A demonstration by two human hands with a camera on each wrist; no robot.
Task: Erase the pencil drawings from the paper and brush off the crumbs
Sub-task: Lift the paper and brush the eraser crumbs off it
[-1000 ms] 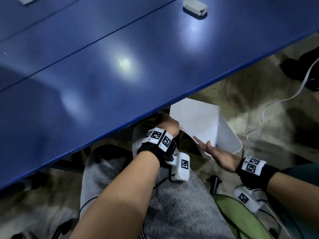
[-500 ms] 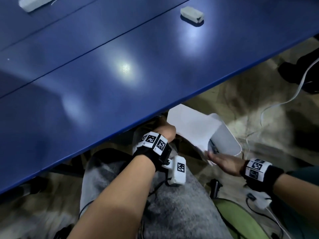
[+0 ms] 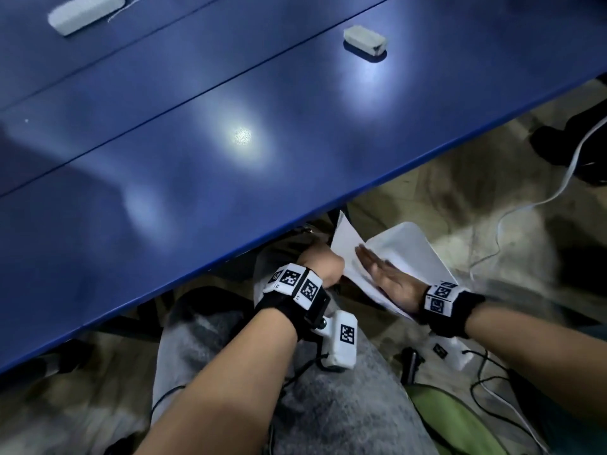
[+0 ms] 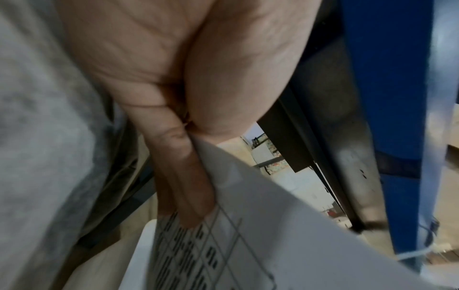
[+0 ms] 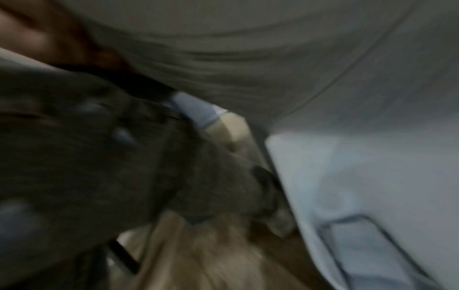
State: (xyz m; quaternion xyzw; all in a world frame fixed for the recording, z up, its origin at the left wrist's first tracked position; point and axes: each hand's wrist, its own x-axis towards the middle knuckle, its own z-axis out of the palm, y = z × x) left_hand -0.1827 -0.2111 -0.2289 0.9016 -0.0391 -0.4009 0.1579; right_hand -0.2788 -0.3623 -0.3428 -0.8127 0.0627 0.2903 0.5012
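Below the front edge of the blue table [image 3: 197, 142], my left hand [image 3: 323, 264] holds the white paper [image 3: 346, 244] tilted over a white bin [image 3: 414, 247]. In the left wrist view its thumb and fingers [image 4: 183, 176] pinch the paper [image 4: 285, 225] at one edge, and a printed grid shows on the sheet's underside. My right hand [image 3: 384, 272] lies flat on the paper's upper face with straight fingers. The white eraser [image 3: 364, 41] sits on the table at the far right, away from both hands. The right wrist view is blurred; only the pale bin [image 5: 360, 176] reads there.
A white block [image 3: 87, 13] lies at the table's far left. My lap in grey trousers [image 3: 328, 405] is under the arms. A white cable [image 3: 512, 211] runs over the floor at the right, and a green object [image 3: 453, 421] sits at the lower right.
My right hand has moved from the paper's lower edge up onto its face. The sheet has swung to a steeper tilt, closer to my left hand.
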